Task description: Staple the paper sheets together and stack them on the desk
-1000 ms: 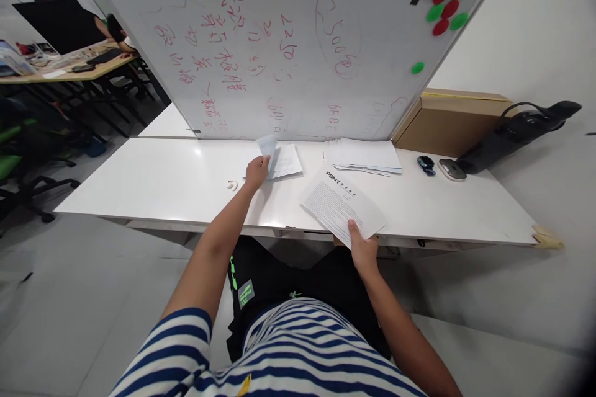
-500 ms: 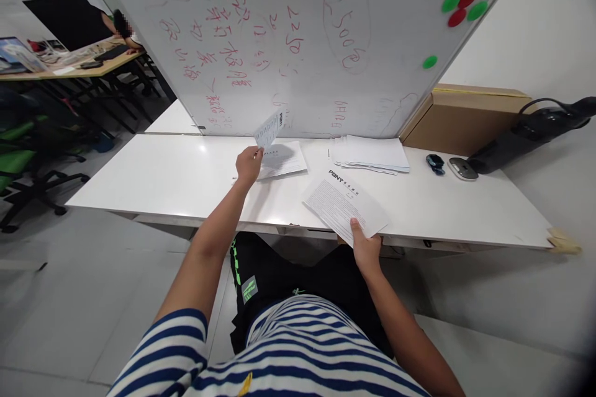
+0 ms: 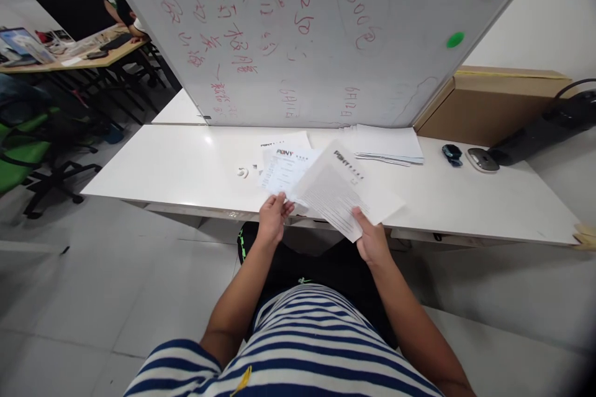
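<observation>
My left hand (image 3: 274,217) is closed on the lower edge of a printed sheet (image 3: 286,170) with a PONY heading, held up near the desk's front edge. My right hand (image 3: 371,239) pinches another printed paper (image 3: 333,195) by its lower right side, thumb on top; whether it is one sheet or several I cannot tell. The right-hand paper overlaps the right side of the left-hand sheet. Behind them a further PONY sheet (image 3: 298,138) lies on the white desk (image 3: 186,167), partly covered. A small white curved item (image 3: 243,172) rests left of the papers.
A stack of paper (image 3: 391,144) lies against the whiteboard (image 3: 316,62). Farther right are a watch (image 3: 451,154), a computer mouse (image 3: 483,160), a dark bottle (image 3: 535,136) and a cardboard box (image 3: 493,102). A green chair (image 3: 28,161) and another person's arm (image 3: 139,28) are at left.
My left hand has lifted a sheet off the papers on the desk and drawn it back toward me, beside the right-hand paper. My right hand keeps its hold. The view has shifted.
</observation>
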The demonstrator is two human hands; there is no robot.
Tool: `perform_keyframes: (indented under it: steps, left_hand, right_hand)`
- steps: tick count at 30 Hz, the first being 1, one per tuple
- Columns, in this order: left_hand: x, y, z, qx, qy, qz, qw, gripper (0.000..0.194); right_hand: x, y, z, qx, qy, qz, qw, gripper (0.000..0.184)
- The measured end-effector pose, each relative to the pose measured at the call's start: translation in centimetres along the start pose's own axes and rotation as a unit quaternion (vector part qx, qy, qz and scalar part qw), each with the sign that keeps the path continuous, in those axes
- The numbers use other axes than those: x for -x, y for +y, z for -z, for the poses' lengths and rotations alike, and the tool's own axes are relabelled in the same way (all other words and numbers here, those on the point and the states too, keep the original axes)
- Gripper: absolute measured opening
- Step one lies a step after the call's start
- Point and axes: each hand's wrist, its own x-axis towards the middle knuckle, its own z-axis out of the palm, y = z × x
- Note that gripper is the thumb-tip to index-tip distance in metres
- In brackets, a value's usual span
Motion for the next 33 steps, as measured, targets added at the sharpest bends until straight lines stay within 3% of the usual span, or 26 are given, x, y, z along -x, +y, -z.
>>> perform_keyframes:
  steps: [5, 9, 13, 17, 19, 22, 24, 30, 33]
  left_hand:
    - [5.1, -3.3, 4.0, -0.047, 0.030, 0.121, 0.991, 0.039]
    - [6.3, -3.9, 6.6, -0.085, 0.040, 0.180, 0.979, 0.039]
    - [6.2, -3.8, 7.7, -0.168, -0.013, 0.172, 0.971, 0.046]
    - [6.3, -4.0, 7.9, -0.224, -0.076, 0.204, 0.950, 0.055]
    - [6.4, -4.2, 8.2, -0.228, -0.037, 0.185, 0.955, 0.059]
    - [5.8, -4.3, 8.9, -0.218, 0.077, 0.090, 0.969, 0.065]
    - [5.1, -4.1, 9.3, -0.203, 0.114, 0.046, 0.971, 0.065]
    - [3.4, -3.9, 9.7, -0.211, 0.076, -0.034, 0.974, 0.050]
    - [3.2, -4.1, 9.4, -0.256, 0.030, -0.026, 0.966, 0.041]
  right_hand:
    - [1.3, 3.1, 1.1, 0.123, -0.015, -0.124, 0.985, 0.050]
    - [1.6, 4.3, 2.9, 0.209, -0.055, -0.176, 0.961, 0.051]
    - [1.5, 4.5, 3.6, 0.175, -0.077, -0.218, 0.957, 0.054]
    - [1.2, 4.6, 3.6, 0.138, -0.074, -0.230, 0.960, 0.054]
    - [1.1, 4.6, 3.7, 0.119, -0.080, -0.239, 0.960, 0.054]
    - [1.0, 4.5, 3.8, 0.097, -0.095, -0.266, 0.954, 0.053]
    - [1.0, 4.4, 3.9, 0.088, -0.103, -0.278, 0.951, 0.051]
    - [1.0, 4.6, 3.8, 0.096, -0.071, -0.264, 0.957, 0.048]
    - [1.0, 4.8, 4.1, 0.105, -0.090, -0.274, 0.952, 0.050]
